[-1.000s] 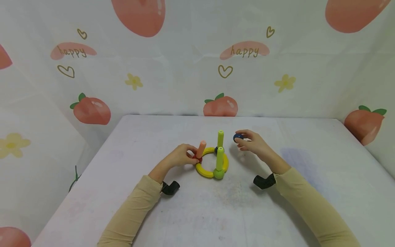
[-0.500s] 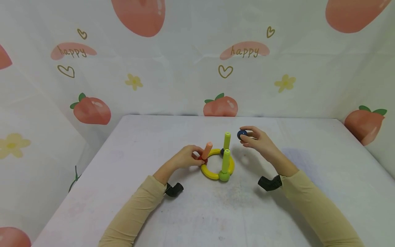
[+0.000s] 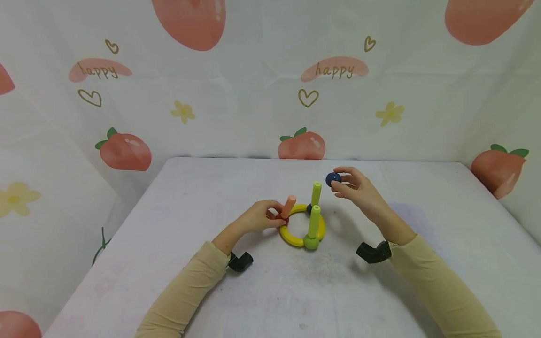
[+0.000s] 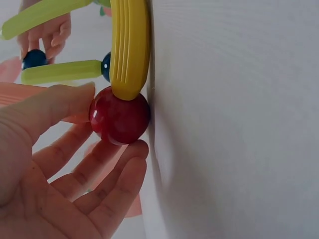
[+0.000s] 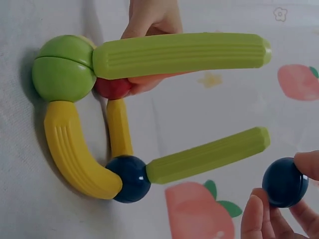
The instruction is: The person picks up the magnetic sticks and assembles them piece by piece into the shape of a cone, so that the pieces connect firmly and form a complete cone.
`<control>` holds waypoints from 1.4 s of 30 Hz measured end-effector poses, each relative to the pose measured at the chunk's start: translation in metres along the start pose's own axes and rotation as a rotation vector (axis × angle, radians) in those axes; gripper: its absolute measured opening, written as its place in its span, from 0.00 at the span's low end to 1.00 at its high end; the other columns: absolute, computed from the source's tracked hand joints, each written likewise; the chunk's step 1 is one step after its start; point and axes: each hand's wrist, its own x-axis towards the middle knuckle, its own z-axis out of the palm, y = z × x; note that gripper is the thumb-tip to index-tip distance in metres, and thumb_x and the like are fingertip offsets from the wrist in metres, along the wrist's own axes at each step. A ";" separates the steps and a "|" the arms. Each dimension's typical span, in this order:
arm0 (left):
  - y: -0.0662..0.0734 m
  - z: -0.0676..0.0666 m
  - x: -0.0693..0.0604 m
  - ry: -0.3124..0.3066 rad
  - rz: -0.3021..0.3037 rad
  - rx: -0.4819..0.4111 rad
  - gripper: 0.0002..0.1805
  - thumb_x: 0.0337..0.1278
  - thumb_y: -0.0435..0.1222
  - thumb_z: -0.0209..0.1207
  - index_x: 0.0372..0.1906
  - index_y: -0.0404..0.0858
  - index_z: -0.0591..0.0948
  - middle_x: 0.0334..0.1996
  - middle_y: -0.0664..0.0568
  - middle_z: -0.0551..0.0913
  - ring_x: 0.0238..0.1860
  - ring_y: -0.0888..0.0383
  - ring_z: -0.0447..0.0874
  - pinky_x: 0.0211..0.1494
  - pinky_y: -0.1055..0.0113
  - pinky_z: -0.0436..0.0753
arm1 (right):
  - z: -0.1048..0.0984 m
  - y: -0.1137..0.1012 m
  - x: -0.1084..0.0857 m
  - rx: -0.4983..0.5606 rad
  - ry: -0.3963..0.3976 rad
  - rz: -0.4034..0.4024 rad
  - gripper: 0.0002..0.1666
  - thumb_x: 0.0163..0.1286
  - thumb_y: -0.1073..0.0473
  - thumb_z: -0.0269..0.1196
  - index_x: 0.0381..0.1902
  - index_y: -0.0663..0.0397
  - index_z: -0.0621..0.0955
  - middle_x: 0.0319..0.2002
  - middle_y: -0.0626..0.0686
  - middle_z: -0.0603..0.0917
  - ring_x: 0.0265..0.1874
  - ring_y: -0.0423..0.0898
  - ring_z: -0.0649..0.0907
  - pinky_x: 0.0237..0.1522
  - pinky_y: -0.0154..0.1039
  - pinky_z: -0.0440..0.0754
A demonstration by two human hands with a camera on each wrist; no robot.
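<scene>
Curved yellow rods point(image 3: 291, 238) and balls form a ring on the table. From its green ball point(image 5: 62, 74) and dark blue ball point(image 5: 132, 181) rise two light green rods point(image 5: 184, 55). An orange rod point(image 3: 289, 205) leans up from the red ball point(image 4: 119, 117). My left hand point(image 3: 261, 217) grips that red ball, thumb on one side and fingers on the other. Beyond the ring, my right hand point(image 3: 359, 190) pinches a loose dark blue ball point(image 5: 283, 181) in the air, near the top of the far green rod point(image 3: 316, 192) but apart from it.
A white cloth covers the table point(image 3: 287, 300). Behind it hangs a curtain point(image 3: 245, 84) printed with peaches and hearts. A black curved piece sits at each wrist, one at the left cuff point(image 3: 241, 262), another at the right cuff point(image 3: 374, 252).
The ring has slid to the right along with my left hand, which keeps its grip on the red ball. My right hand has risen and shifted right, still pinching the blue ball.
</scene>
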 end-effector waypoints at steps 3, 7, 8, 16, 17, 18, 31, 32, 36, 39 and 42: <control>0.000 0.001 0.000 -0.005 0.018 -0.018 0.14 0.55 0.37 0.62 0.47 0.39 0.80 0.45 0.46 0.82 0.39 0.57 0.85 0.47 0.67 0.81 | 0.001 -0.003 -0.001 -0.026 0.015 0.015 0.32 0.69 0.49 0.55 0.64 0.58 0.61 0.56 0.61 0.72 0.42 0.35 0.79 0.44 0.23 0.79; -0.001 0.002 0.001 0.009 0.033 -0.044 0.13 0.57 0.37 0.60 0.48 0.40 0.79 0.46 0.46 0.82 0.42 0.54 0.85 0.50 0.66 0.81 | 0.003 -0.007 -0.002 -0.049 0.034 0.010 0.31 0.69 0.47 0.55 0.63 0.57 0.64 0.57 0.61 0.73 0.48 0.45 0.79 0.44 0.23 0.78; 0.000 0.002 0.001 0.018 0.034 -0.052 0.13 0.57 0.37 0.60 0.48 0.40 0.79 0.46 0.46 0.82 0.43 0.53 0.85 0.51 0.65 0.81 | 0.003 -0.008 -0.002 -0.050 0.037 0.003 0.31 0.69 0.48 0.55 0.63 0.57 0.65 0.57 0.62 0.73 0.48 0.45 0.79 0.44 0.23 0.78; 0.007 0.002 -0.001 0.078 0.024 -0.113 0.16 0.58 0.38 0.60 0.52 0.41 0.78 0.49 0.48 0.81 0.51 0.52 0.80 0.54 0.62 0.80 | 0.008 -0.014 -0.007 -0.107 0.064 -0.082 0.28 0.69 0.48 0.56 0.61 0.56 0.69 0.55 0.60 0.77 0.41 0.31 0.79 0.45 0.23 0.77; 0.008 0.002 -0.001 0.082 0.027 -0.118 0.17 0.58 0.38 0.60 0.52 0.41 0.78 0.49 0.48 0.81 0.51 0.52 0.81 0.54 0.62 0.80 | 0.008 -0.015 -0.007 -0.121 0.066 -0.092 0.27 0.69 0.49 0.56 0.61 0.56 0.69 0.55 0.60 0.77 0.42 0.32 0.79 0.45 0.23 0.77; 0.009 0.002 -0.001 0.087 0.028 -0.124 0.17 0.58 0.38 0.60 0.53 0.41 0.78 0.49 0.48 0.81 0.51 0.51 0.81 0.53 0.63 0.81 | 0.009 -0.015 -0.007 -0.133 0.069 -0.103 0.26 0.69 0.49 0.56 0.60 0.55 0.70 0.54 0.59 0.77 0.43 0.34 0.78 0.45 0.23 0.77; 0.009 0.005 -0.001 0.105 0.050 -0.136 0.18 0.59 0.39 0.59 0.54 0.40 0.77 0.49 0.45 0.81 0.50 0.50 0.81 0.53 0.62 0.81 | 0.018 -0.012 -0.004 -0.201 0.088 -0.204 0.25 0.68 0.56 0.58 0.61 0.55 0.71 0.54 0.59 0.76 0.47 0.47 0.77 0.45 0.20 0.74; 0.009 0.006 0.000 0.106 0.047 -0.135 0.18 0.59 0.40 0.59 0.54 0.40 0.77 0.49 0.45 0.81 0.50 0.50 0.81 0.53 0.62 0.81 | 0.019 -0.012 -0.004 -0.205 0.089 -0.205 0.25 0.68 0.56 0.58 0.62 0.55 0.70 0.55 0.59 0.76 0.47 0.49 0.77 0.45 0.19 0.73; 0.009 0.007 0.001 0.108 0.029 -0.136 0.18 0.58 0.40 0.60 0.53 0.41 0.77 0.49 0.46 0.81 0.50 0.51 0.81 0.53 0.62 0.81 | 0.021 -0.011 -0.004 -0.214 0.091 -0.212 0.26 0.68 0.57 0.58 0.62 0.53 0.69 0.56 0.60 0.75 0.49 0.52 0.77 0.45 0.20 0.73; 0.009 0.007 0.001 0.109 0.022 -0.139 0.18 0.58 0.40 0.60 0.53 0.42 0.77 0.49 0.46 0.81 0.50 0.51 0.81 0.53 0.62 0.81 | 0.022 -0.010 -0.004 -0.218 0.088 -0.220 0.25 0.68 0.57 0.58 0.62 0.53 0.70 0.56 0.60 0.75 0.48 0.52 0.78 0.45 0.20 0.73; 0.010 0.007 0.000 0.106 0.016 -0.141 0.18 0.58 0.40 0.60 0.54 0.42 0.77 0.49 0.47 0.80 0.51 0.51 0.81 0.53 0.62 0.81 | 0.022 -0.010 -0.005 -0.211 0.080 -0.233 0.24 0.68 0.58 0.58 0.61 0.52 0.71 0.56 0.60 0.76 0.47 0.51 0.77 0.46 0.21 0.74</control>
